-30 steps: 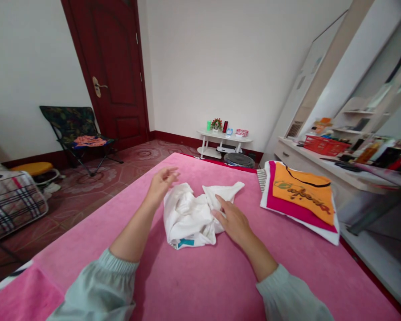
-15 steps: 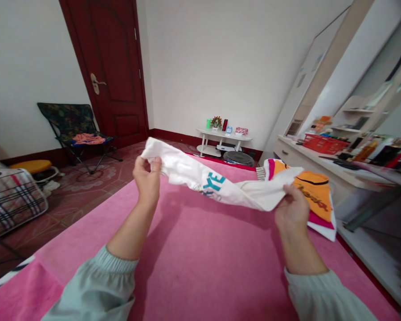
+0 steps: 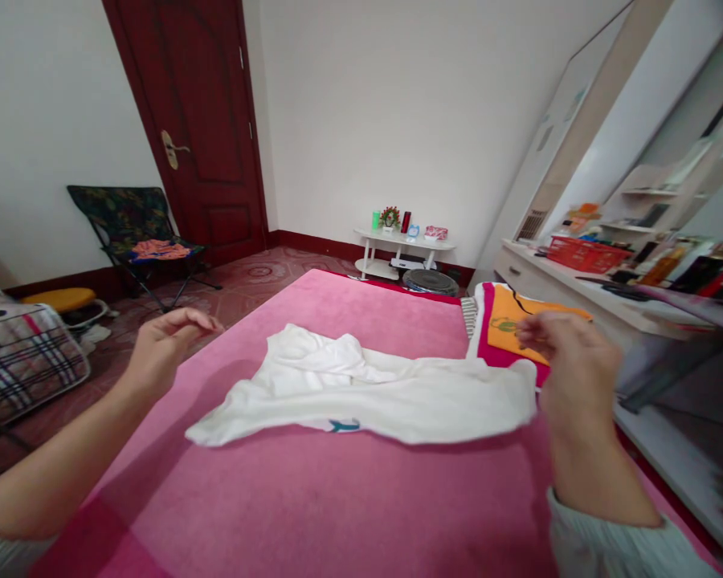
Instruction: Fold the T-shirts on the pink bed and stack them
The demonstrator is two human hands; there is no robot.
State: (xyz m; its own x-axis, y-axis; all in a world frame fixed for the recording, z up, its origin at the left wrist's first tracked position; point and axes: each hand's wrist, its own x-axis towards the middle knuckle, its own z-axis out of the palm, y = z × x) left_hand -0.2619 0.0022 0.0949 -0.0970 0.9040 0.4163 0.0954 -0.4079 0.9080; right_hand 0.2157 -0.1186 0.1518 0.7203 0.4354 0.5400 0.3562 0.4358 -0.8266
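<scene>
The white shirt (image 3: 386, 405) is laid crosswise on the pink cover (image 3: 337, 506), its near edge stretched long and its far part bunched. The hands are held well apart, seemingly to match its two ends. The left hand (image 3: 164, 347) is narrow, fingertips together, with no cloth seen in it; the grip of the right hand (image 3: 578, 361) cannot be told through blur. The pile of clothes (image 3: 499, 339) is set to the right, presumably out of the way.
</scene>
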